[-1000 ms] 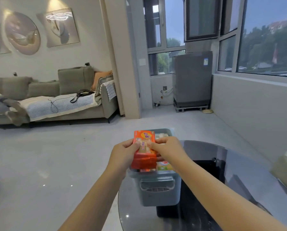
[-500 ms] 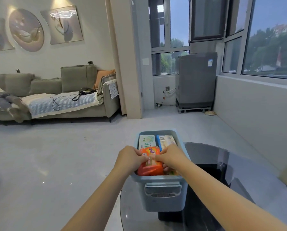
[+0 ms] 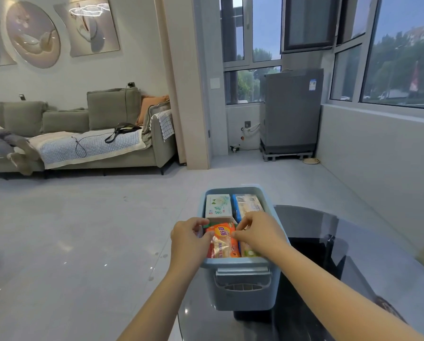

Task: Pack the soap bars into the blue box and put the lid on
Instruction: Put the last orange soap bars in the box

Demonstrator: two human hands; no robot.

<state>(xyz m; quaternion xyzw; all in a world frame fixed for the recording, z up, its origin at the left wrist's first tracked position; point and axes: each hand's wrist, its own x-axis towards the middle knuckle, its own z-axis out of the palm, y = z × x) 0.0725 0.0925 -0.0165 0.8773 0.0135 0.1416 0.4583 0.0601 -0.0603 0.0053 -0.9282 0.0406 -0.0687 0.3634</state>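
The blue box (image 3: 240, 289) stands at the edge of the glass table (image 3: 353, 279), no lid on it. Left hand (image 3: 190, 238) and right hand (image 3: 257, 233) pinch the orange soap bar (image 3: 223, 242) between them, inside the box's near end — its lower part is hidden by the rim. Behind it lie a white soap bar (image 3: 218, 205) with green characters and a blue-edged soap bar (image 3: 248, 204) bearing a barcode; the print is too small to read.

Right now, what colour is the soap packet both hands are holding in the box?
Orange, with a clear middle panel: the orange soap packet, seen in the head view.
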